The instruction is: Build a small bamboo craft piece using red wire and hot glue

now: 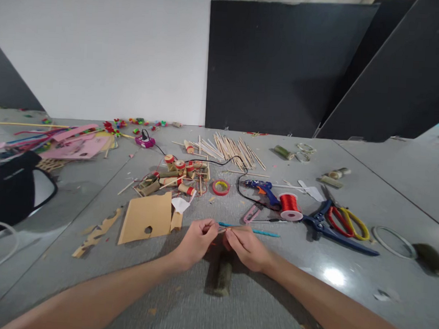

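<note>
My left hand (200, 239) is closed in a pinch, its thumb and fingertips meeting just left of centre. Close beside it, my right hand (250, 247) pinches too, fingertips pointing at the left ones. Between them runs what looks like a thin wooden stick (222, 230), mostly covered by the fingers. Below the hands a short greenish-brown bamboo tube (224, 275) lies on the floor, its far end in shadow. Just beyond the fingertips lies a blue pencil-like rod (265, 233), partly hidden by the right hand.
Left are cardboard (146, 217) with a hole and red-banded bamboo pieces (180, 167). Red tape (220, 187), a glue gun (264, 189), red wire spool (291, 207), pink cutter (252, 213), pruning shears (333, 232) and scissors (354, 223) lie ahead and right. Sticks (238, 151) lie farther back.
</note>
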The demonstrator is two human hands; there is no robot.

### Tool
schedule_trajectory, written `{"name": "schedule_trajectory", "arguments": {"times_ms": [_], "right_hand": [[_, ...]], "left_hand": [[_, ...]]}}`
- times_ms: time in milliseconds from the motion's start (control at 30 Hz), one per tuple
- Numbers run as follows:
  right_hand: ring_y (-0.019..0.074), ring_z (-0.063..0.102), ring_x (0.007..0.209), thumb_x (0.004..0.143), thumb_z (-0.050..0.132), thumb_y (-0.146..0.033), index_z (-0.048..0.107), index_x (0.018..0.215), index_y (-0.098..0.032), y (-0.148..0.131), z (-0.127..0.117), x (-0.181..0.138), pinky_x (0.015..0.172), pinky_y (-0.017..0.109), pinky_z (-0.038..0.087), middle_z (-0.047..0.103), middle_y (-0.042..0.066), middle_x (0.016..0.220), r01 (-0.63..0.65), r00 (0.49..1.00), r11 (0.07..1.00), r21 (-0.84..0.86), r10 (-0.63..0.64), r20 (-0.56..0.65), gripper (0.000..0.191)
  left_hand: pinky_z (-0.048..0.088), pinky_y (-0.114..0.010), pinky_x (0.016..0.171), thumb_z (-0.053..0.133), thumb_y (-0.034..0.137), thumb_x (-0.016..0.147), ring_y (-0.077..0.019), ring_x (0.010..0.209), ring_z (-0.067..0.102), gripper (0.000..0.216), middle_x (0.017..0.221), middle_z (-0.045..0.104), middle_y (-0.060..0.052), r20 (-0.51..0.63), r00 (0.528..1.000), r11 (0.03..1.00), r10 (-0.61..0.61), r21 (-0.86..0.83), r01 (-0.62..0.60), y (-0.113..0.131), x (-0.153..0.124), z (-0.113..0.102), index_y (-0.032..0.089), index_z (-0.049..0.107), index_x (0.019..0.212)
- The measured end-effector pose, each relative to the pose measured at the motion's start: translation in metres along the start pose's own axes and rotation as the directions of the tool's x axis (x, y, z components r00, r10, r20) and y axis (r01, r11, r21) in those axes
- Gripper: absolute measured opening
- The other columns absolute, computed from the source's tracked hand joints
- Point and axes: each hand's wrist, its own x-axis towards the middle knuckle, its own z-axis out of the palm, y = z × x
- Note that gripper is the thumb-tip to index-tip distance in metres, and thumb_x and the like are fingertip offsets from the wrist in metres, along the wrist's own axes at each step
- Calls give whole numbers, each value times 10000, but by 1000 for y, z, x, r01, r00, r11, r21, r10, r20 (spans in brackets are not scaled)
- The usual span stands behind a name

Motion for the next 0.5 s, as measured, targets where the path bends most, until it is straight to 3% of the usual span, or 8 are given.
{"name": "schedule_trajectory", "arguments": {"times_ms": [500], "right_hand": [[132, 452, 641, 1071, 322, -369, 463, 792, -212, -6, -1, 4, 646, 267, 357, 478, -26, 698, -71, 996, 996, -60, 67, -63, 350]], "left_hand": [[249, -157, 417, 567, 491, 853, -65, 482, 264, 413, 564, 295, 85, -51, 998, 999, -48, -19, 47, 2, -2, 1, 219, 328, 653]]}}
